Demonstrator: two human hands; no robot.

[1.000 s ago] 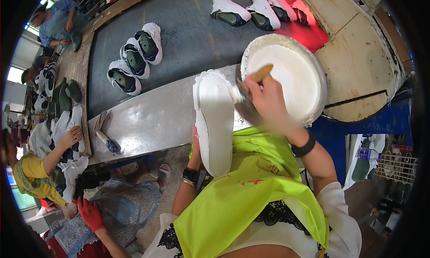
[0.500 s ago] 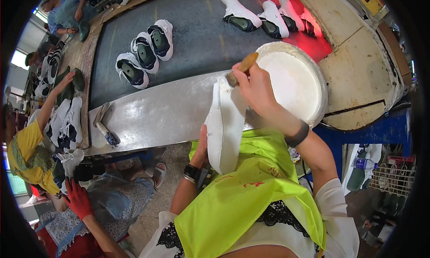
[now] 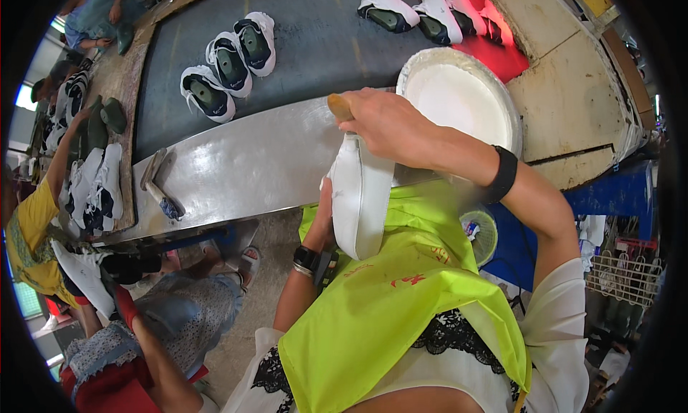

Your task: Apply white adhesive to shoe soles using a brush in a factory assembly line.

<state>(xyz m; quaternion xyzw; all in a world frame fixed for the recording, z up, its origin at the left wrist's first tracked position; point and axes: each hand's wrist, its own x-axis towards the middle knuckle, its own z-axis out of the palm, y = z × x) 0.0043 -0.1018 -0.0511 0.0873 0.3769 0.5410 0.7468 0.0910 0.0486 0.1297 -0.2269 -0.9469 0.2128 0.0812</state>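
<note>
A white shoe (image 3: 360, 212) stands on end in front of my apron, sole side toward me. My left hand (image 3: 325, 218) grips it by its left side, fingers mostly hidden behind it. Over the shoe's upper end, my right hand (image 3: 390, 125) is closed around the wooden handle of a brush (image 3: 340, 106). The brush's bristles are hidden behind the hand. Just beyond my right wrist is a round tub (image 3: 513, 116) holding white liquid.
A metal ledge (image 3: 265, 151) borders the dark belt (image 3: 308, 62), which carries several white shoes (image 3: 228, 63). More shoes stand under red light at far right. A hammer-like tool (image 3: 159, 185) lies on the ledge. At left, a co-worker's red-gloved hand (image 3: 125, 307) holds a shoe.
My right hand has swung left across the shoe's upper end, and the brush handle now points left. The shoe stays in my left hand. The view has shifted slightly.
</note>
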